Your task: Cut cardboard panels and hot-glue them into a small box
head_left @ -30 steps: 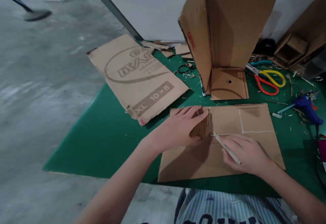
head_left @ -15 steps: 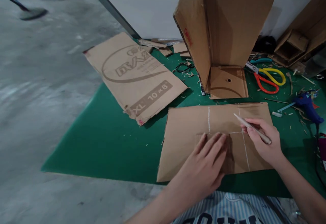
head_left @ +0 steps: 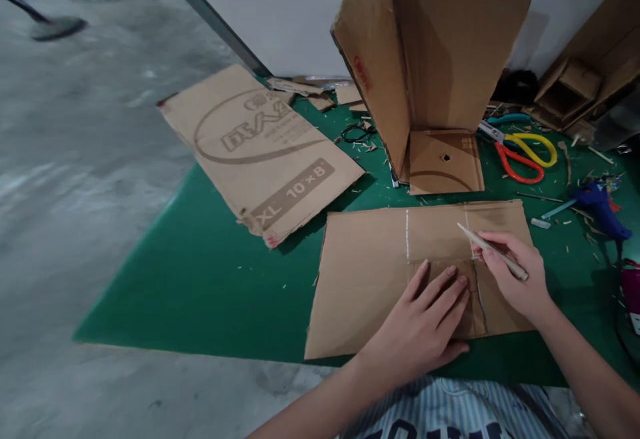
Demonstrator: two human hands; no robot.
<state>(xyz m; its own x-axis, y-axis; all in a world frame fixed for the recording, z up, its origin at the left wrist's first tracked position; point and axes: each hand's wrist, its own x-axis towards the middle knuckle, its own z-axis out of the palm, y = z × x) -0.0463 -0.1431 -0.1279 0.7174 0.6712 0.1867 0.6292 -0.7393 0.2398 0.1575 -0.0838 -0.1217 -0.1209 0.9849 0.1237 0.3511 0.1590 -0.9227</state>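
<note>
Grasping the pale pen (head_left: 512,266) in your right hand (head_left: 524,282), you rest your left hand (head_left: 427,322), fingers loosely spread, on the small cardboard piece (head_left: 476,318), which lies on the white-lined cardboard sheet (head_left: 357,272) along the green table's (head_left: 200,279) near edge.

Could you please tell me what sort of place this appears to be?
Probably a craft workshop: a green-topped table holds a flat brown cardboard sheet marked with white lines, metal scissors with red and yellow handles, and what looks like a blue glue gun.
</note>
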